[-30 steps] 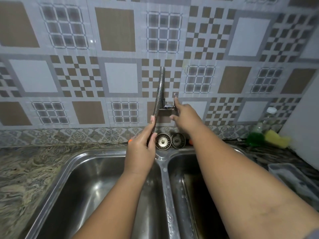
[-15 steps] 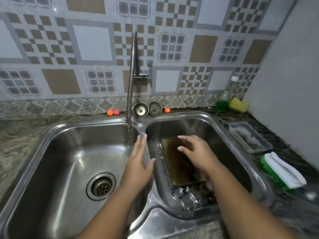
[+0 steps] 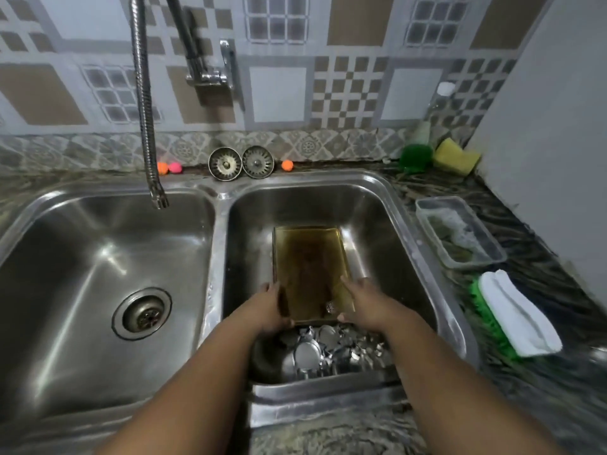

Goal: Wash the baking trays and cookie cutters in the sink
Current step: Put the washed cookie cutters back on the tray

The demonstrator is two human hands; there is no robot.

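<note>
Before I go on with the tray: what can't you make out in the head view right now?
- Cookie cutters: blurred shiny heap; count and shapes unreadable.
- Left hand and right hand: fingertips hidden at the baking tray rim, so grip is unsure.
- Right basin drain: covered by tray and cutters.
- Faucet: top cut off by the frame edge.

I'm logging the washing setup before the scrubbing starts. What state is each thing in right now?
Baking tray: brown-stained, lying in the right basin, gripped at its near end.
Left hand: on the tray's left edge.
Right hand: on the tray's right edge.
Cookie cutters: piled in the right basin, near the front.
Faucet spout: over the left basin, no water seen.
Left drain: unplugged.
</note>
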